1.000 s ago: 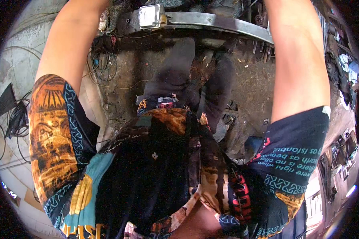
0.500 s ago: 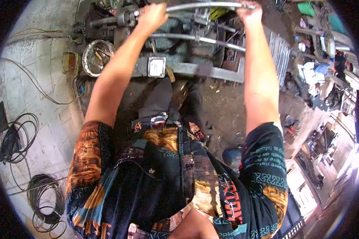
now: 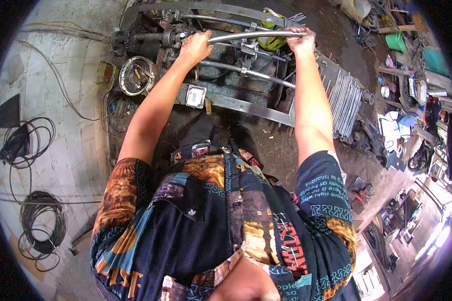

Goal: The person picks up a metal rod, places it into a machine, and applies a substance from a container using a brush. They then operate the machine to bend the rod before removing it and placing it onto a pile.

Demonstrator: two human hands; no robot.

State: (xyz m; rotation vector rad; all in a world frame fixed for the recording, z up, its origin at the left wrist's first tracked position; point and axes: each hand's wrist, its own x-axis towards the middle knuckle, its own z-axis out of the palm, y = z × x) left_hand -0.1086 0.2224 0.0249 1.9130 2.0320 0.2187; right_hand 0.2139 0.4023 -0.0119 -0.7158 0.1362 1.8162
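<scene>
A slightly bowed, shiny metal rod (image 3: 256, 35) spans between my two hands over a machine frame. My left hand (image 3: 196, 47) is closed around its left end, close to a round chuck-like part (image 3: 170, 37) of the machine. Around the right end, my right hand (image 3: 301, 41) is closed too. Below the held rod runs a long guide bar (image 3: 258, 73) with small clamps on it. The machine's flat front rail (image 3: 246, 108) lies nearer to my body. My palms hide the rod's ends.
A round pan of scraps (image 3: 136, 76) and a white-faced box (image 3: 196, 96) sit at the machine's near left. A stack of metal rods (image 3: 344, 103) lies on the right. Coiled cable (image 3: 42, 223) is on the left floor; a green bucket (image 3: 395, 42) stands far right.
Both hands and the rod appear lower in view, and more of the machine's far side shows. The right hand has shifted slightly left. Both hands keep their hold on the rod.
</scene>
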